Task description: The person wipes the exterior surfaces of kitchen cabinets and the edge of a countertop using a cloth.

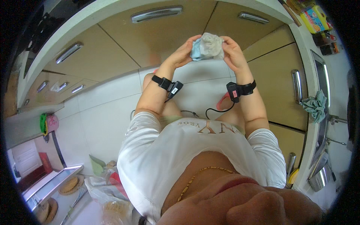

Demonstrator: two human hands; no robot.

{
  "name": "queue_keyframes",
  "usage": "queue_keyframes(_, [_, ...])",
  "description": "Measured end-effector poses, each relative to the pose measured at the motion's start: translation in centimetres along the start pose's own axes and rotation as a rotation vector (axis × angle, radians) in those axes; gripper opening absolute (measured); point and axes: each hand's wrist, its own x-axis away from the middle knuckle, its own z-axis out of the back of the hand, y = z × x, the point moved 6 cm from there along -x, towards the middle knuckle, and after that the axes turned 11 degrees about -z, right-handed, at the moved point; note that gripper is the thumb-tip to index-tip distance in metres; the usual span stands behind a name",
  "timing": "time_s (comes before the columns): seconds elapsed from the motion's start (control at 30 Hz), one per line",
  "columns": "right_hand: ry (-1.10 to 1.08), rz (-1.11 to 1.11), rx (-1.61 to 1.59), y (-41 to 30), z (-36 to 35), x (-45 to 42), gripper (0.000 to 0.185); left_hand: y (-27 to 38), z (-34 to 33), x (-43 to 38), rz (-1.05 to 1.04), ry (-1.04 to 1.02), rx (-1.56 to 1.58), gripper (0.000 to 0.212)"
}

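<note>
A crumpled cloth [211,46], whitish with a light blue part on its left, is held up between my two hands, in front of the lower cabinet doors. My left hand [184,52] grips its blue left side, thumb and fingers pinching the edge. At the whitish right side, my right hand [234,53] has its fingers and thumb on the cloth. Both wrists wear black straps with small devices. Part of the fingers of each hand is hidden behind the cloth.
Tan cabinet doors [168,36] with metal handles stand ahead. On the right, a green cloth [315,106] hangs over the sink edge [327,84], near a yellow bottle [315,19] and a metal pot [320,177]. Plastic bags [104,188] lie at the lower left.
</note>
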Motion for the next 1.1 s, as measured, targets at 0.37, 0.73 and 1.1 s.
queue_keyframes(0.37, [0.164,0.145,0.166,-0.1,-1.6,3.0,0.03,3.1,-5.3,1.5,-0.063,0.235,-0.229,0.036])
queue_keyframes(0.73, [0.168,0.336,0.594,1.3,1.8,5.5,0.057,0.3,-11.5,1.5,0.134,-0.026,0.422,0.037])
queue_keyframes(1.1, [0.58,0.452,-0.416,-8.3,18.5,6.3,0.033,-3.2,-3.1,-1.5,0.289,0.353,0.09,0.032])
